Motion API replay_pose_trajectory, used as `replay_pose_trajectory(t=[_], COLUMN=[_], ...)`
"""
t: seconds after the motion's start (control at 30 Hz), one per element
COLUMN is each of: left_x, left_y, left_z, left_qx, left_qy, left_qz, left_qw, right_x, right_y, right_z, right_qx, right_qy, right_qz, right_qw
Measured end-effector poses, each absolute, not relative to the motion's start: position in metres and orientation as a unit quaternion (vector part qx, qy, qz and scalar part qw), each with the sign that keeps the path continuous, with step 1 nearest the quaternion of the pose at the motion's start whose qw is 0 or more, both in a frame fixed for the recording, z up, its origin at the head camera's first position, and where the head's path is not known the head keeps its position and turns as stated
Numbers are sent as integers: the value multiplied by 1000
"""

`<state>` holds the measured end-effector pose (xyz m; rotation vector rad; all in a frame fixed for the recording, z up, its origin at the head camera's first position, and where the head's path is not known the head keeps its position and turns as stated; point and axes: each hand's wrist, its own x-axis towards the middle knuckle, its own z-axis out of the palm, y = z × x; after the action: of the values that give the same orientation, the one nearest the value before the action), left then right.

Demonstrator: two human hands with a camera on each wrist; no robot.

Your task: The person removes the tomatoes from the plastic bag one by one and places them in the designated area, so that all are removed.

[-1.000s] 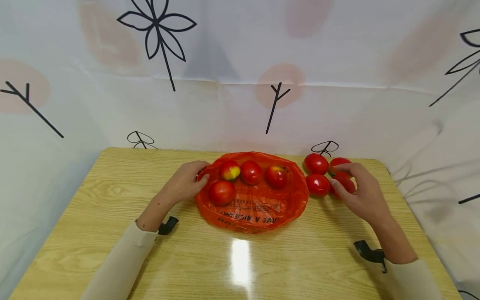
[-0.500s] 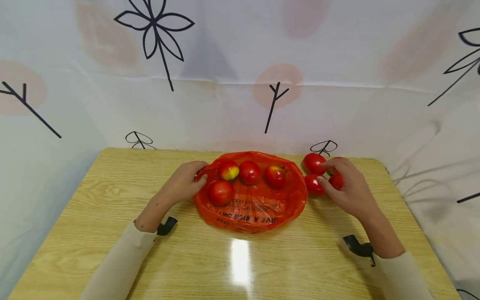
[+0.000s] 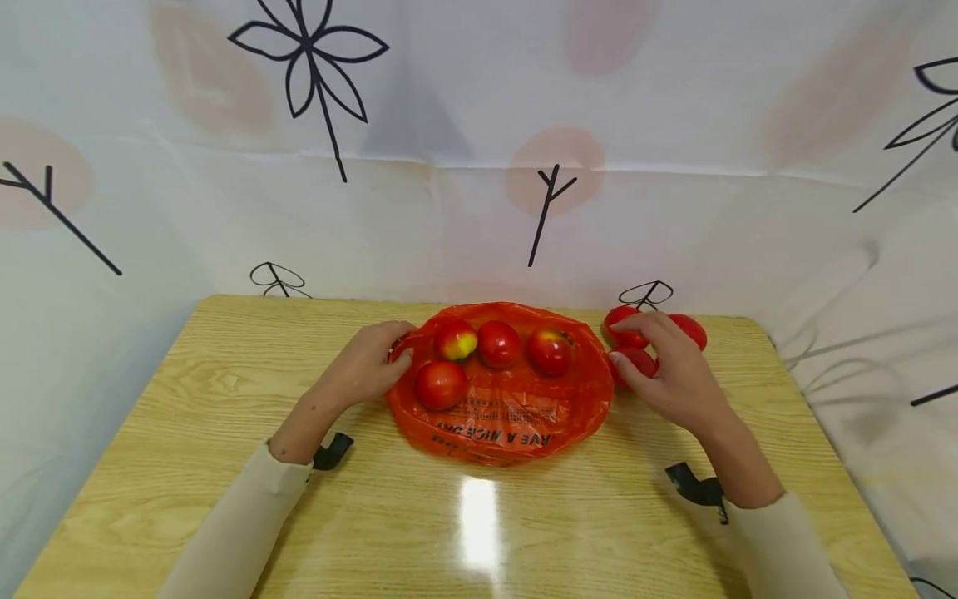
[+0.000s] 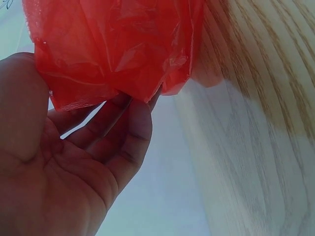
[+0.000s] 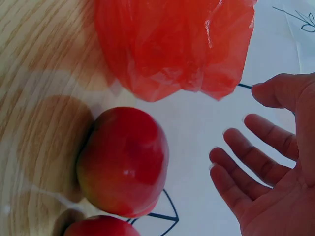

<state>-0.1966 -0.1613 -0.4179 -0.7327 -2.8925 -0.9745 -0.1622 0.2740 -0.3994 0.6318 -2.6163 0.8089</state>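
A red plastic bag [image 3: 501,420] sits mid-table with its mouth spread wide, several red apples [image 3: 441,385] inside, some with yellow patches. My left hand [image 3: 362,362] grips the bag's left rim; in the left wrist view its fingers curl at the plastic edge [image 4: 113,49]. To the right of the bag, my right hand [image 3: 677,383] hovers over loose red apples with fingers parted. In the right wrist view that hand [image 5: 275,157] holds nothing, and one apple [image 5: 123,160] stands apart from its fingertips. The hand partly covers the loose apples [image 3: 687,330] in the head view.
The wooden table [image 3: 359,516] ends at the back against a white cloth [image 3: 441,233] printed with black plants and pink blotches. Black wrist mounts [image 3: 696,485] stick out below both hands.
My right hand has moved left over the loose apples, towards the bag, uncovering the back-right apple. The left hand stays at the bag's rim, and the apples inside have not moved.
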Motion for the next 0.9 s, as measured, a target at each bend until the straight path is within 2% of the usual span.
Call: replay_pose_trajectory(t=[0.9], left_x=[-196], left_y=[-161], left_z=[-418], left_qx=[-233], left_qy=[-921], left_qz=[-312], left_qw=[-2], right_x=[-161], right_y=[236], right_z=[-390], right_qx=[288], right_qy=[-910], right_qz=[269], right_qw=[129])
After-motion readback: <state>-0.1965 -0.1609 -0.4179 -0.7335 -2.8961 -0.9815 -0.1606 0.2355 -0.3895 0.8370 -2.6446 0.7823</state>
